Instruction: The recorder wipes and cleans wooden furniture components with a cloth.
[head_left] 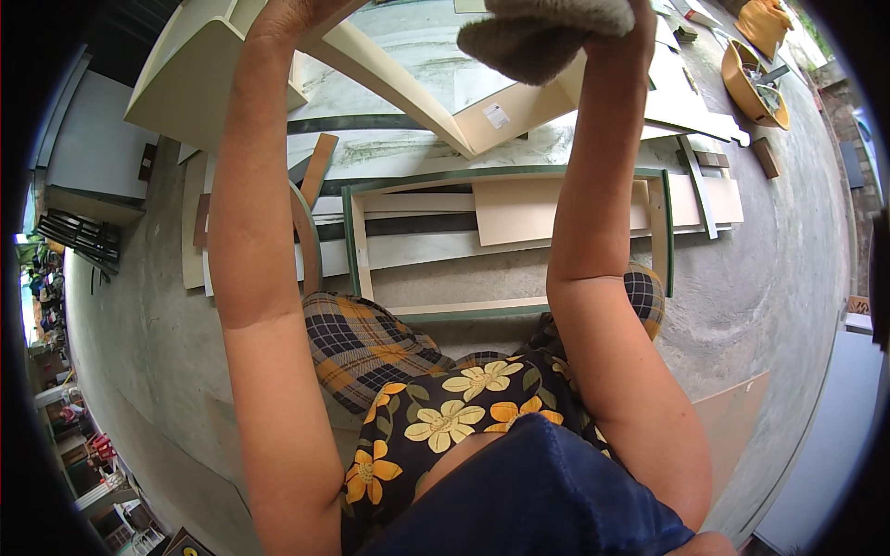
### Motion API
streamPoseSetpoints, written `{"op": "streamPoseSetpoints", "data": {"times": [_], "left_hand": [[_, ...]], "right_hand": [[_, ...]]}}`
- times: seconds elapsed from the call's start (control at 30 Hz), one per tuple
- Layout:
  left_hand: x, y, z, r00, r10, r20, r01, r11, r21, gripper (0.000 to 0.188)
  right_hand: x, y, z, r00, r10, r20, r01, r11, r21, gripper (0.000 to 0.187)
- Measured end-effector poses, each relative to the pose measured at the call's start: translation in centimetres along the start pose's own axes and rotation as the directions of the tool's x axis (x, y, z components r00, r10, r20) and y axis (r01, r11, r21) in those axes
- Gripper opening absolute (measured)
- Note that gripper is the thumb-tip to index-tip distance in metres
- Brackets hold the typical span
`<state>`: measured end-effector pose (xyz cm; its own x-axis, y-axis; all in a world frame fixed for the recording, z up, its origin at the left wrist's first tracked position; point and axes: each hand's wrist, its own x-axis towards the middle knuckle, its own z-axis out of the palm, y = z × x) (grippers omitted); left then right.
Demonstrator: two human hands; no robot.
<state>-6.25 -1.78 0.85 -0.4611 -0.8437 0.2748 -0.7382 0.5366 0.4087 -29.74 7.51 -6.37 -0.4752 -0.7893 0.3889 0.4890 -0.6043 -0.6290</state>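
Note:
My right hand (638, 17) is at the top edge, closed on a fuzzy grey-white cloth (547, 39). Beneath the cloth stands a cream wooden frame (394, 83), one corner pointing toward me and a white label on its inner side. My left hand (295, 13) reaches to the frame's left part. Its fingers are cut off by the top edge, so I cannot see whether they grip the wood. Closer to my knees, a rectangular frame (669, 232) with green edges and cream inner sides lies between my arms.
Cream and white boards (519, 213) lie stacked under and behind the green-edged frame. A large cream curved panel (190, 79) stands at the far left. At the far right sits a yellow basin (746, 88) with odds and ends, near an orange sack (765, 26). Dark slatted pieces (79, 243) lie leftward.

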Motion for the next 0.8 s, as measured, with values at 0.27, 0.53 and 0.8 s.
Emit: {"op": "streamPoseSetpoints", "data": {"times": [0.27, 0.53, 0.8], "left_hand": [[-1.2, 2.9, -0.3, 0.998, 0.015, 0.066, -0.007, 0.993, -0.121, 0.127], [-1.4, 0.0, -0.7, 0.999, 0.039, 0.012, -0.038, 0.997, -0.065, 0.128], [-1.3, 0.2, -0.6, 0.999, -0.016, 0.045, 0.021, 0.995, -0.103, 0.129]], "right_hand": [[-3.7, 12.8, -16.5, 0.862, -0.074, -0.501, 0.135, 0.987, 0.086, 0.039], [2.1, 9.1, -2.6, 0.916, 0.076, -0.394, -0.086, 0.996, -0.007, 0.051], [5.3, 8.7, -1.0, 0.97, -0.159, -0.184, 0.14, 0.984, -0.113, 0.058]]}}
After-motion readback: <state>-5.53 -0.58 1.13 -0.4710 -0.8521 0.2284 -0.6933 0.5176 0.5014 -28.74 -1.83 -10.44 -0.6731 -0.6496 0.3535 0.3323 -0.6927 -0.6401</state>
